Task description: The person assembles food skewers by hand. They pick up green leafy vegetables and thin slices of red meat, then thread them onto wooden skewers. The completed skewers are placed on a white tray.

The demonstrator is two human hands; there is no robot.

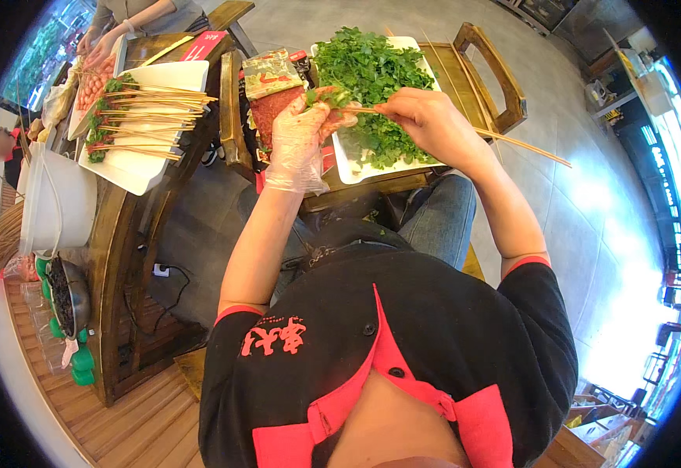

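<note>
My left hand (296, 137), in a clear plastic glove, grips a small bundle of green herb leaves (335, 97) wrapped with reddish meat. Bare, my right hand (431, 123) pinches bamboo skewers (527, 147); a tip reaches the bundle, but my fingers hide how far it goes in. Below both hands, a white tray (347, 169) holds a heap of loose cilantro (369, 64). Just left of the gloved hand lies a slab of red minced or thinly sliced meat (269, 114) in an opened printed package (270, 73).
On the left table, a white platter (141, 175) carries several herb-and-meat skewers (147, 114). Nearby are a white bucket (62, 199), a bundle of sticks (4, 240) and a tray of pink sausages (95, 85). Another person's hand (103, 50) works there. Loose skewers (445, 73) lie on the wooden chair (513, 111).
</note>
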